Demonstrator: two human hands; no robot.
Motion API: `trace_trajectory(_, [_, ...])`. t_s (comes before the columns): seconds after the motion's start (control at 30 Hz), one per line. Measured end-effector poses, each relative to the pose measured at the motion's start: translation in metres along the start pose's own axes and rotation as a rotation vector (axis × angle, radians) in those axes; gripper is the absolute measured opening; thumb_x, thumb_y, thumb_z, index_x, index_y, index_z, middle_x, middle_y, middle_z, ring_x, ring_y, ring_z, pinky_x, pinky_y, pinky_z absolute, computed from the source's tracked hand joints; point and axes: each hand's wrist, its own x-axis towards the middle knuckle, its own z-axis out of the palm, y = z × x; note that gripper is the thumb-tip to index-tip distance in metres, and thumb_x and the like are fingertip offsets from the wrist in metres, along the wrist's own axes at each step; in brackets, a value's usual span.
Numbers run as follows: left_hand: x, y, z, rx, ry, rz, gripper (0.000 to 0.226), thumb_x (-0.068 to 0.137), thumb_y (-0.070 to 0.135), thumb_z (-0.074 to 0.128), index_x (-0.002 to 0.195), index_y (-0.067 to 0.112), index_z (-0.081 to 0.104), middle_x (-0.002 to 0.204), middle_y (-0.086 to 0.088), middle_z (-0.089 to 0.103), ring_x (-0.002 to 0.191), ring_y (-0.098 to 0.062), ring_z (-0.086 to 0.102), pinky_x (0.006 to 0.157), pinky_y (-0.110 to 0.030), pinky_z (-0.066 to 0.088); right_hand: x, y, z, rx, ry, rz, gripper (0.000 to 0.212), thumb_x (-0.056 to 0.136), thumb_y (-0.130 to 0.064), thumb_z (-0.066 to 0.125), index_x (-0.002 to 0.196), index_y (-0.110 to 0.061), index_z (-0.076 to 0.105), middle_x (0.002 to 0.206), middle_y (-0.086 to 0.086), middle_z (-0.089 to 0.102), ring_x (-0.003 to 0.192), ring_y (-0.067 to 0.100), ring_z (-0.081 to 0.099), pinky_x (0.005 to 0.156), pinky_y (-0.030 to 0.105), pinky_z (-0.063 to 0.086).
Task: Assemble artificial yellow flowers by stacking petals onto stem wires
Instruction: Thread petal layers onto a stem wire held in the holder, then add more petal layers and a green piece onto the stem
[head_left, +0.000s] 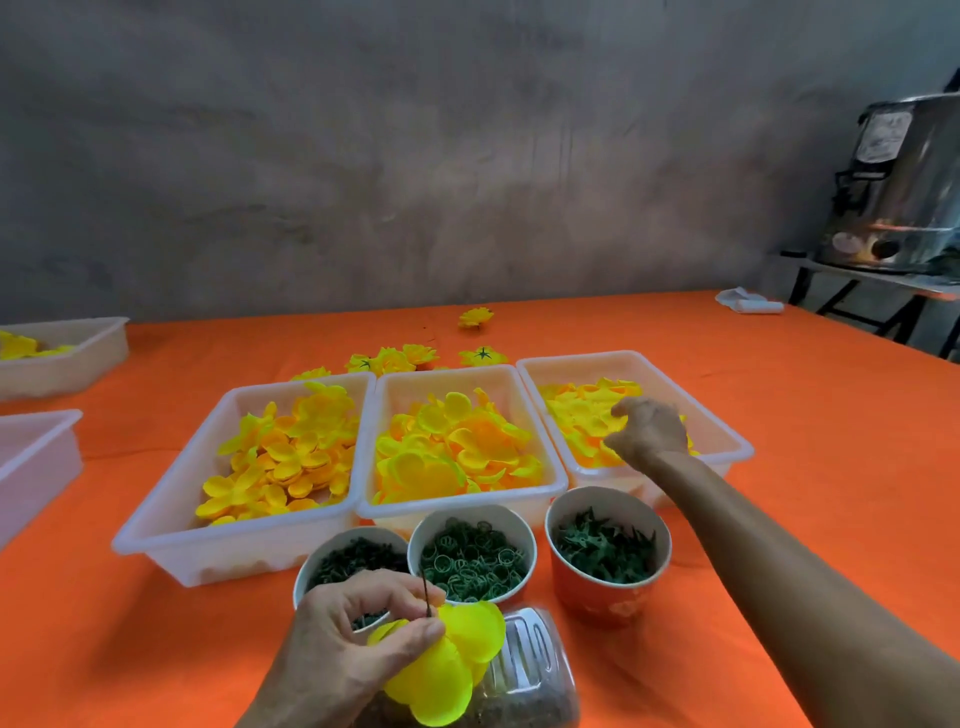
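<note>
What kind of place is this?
Probably a small flower-making workshop: white trays of sorted yellow petals, cups of green parts on an orange-covered table, and finished flowers behind.

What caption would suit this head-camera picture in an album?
Left hand pinches a stem wire threaded with yellow petals; right hand reaches into the rightmost petal tray.

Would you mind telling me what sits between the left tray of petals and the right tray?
In the head view, the middle tray, heaped with yellow petals, stands between the left tray and the right tray.
</note>
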Motion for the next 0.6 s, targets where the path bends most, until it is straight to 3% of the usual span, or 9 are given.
trace_trajectory(0.07, [0.0, 0.001, -0.001, 0.003, -0.038, -0.008, 0.012, 0.059, 0.021, 0.08, 0.061, 0.01, 0.074, 0.088, -0.001, 0.074, 0.085, -0.01, 0.069, 0.071, -0.022, 0.054, 0.012, 0.001, 0.003, -0.11, -0.096, 0.045, 0.039, 0.082, -0.016, 0.064, 0.121, -0.015, 0.06, 0.13, 0.009, 0.053, 0.125, 0.032, 0.043, 0.095, 0.036, 0.042])
trace_trajectory(0.13, [0.0, 0.002, -0.001, 0.005, -0.049, -0.019, 0.01, 0.063, 0.015, 0.081, 0.062, 0.009, 0.074, 0.088, 0.0, 0.074, 0.086, -0.008, 0.069, 0.072, -0.016, 0.052, 0.021, 0.001, 0.01, -0.142, -0.196, 0.067, 0.026, 0.078, -0.012, 0.065, 0.104, -0.011, 0.061, 0.122, 0.013, 0.058, 0.118, 0.032, 0.05, 0.089, 0.036, 0.043])
trace_trajectory(0.23, [-0.001, 0.003, 0.0, -0.009, -0.028, -0.033, 0.013, 0.059, 0.017, 0.082, 0.06, 0.007, 0.074, 0.086, 0.0, 0.074, 0.084, -0.005, 0.068, 0.071, -0.012, 0.05, 0.025, 0.0, 0.023, -0.208, -0.182, 0.053, 0.01, 0.078, -0.005, 0.057, 0.084, -0.012, 0.055, 0.112, 0.016, 0.062, 0.108, 0.032, 0.057, 0.08, 0.033, 0.045])
trace_trajectory(0.37, [0.0, 0.004, -0.002, -0.002, -0.044, -0.038, 0.008, 0.065, 0.008, 0.082, 0.062, 0.009, 0.075, 0.088, 0.002, 0.074, 0.086, -0.005, 0.068, 0.071, -0.013, 0.051, 0.029, 0.001, 0.026, -0.222, -0.059, -0.019, 0.011, 0.082, 0.002, 0.049, 0.082, -0.003, 0.059, 0.104, 0.021, 0.064, 0.098, 0.034, 0.061, 0.07, 0.032, 0.043])
trace_trajectory(0.47, [0.0, 0.003, -0.004, 0.034, -0.051, -0.018, 0.01, 0.068, 0.006, 0.081, 0.063, 0.012, 0.075, 0.087, 0.005, 0.074, 0.086, -0.002, 0.067, 0.067, -0.01, 0.049, 0.033, 0.007, 0.017, -0.199, -0.098, -0.049, 0.016, 0.083, 0.003, 0.046, 0.082, 0.002, 0.062, 0.098, 0.025, 0.064, 0.088, 0.036, 0.059, 0.067, 0.032, 0.043])
trace_trajectory(0.6, [0.0, 0.004, -0.002, 0.022, -0.041, -0.013, 0.012, 0.068, 0.002, 0.08, 0.06, 0.009, 0.074, 0.087, 0.002, 0.074, 0.082, -0.003, 0.067, 0.065, -0.009, 0.047, 0.027, 0.016, 0.011, -0.161, -0.156, -0.067, 0.021, 0.081, 0.004, 0.045, 0.064, -0.005, 0.053, 0.082, 0.021, 0.055, 0.08, 0.033, 0.053, 0.062, 0.027, 0.035])
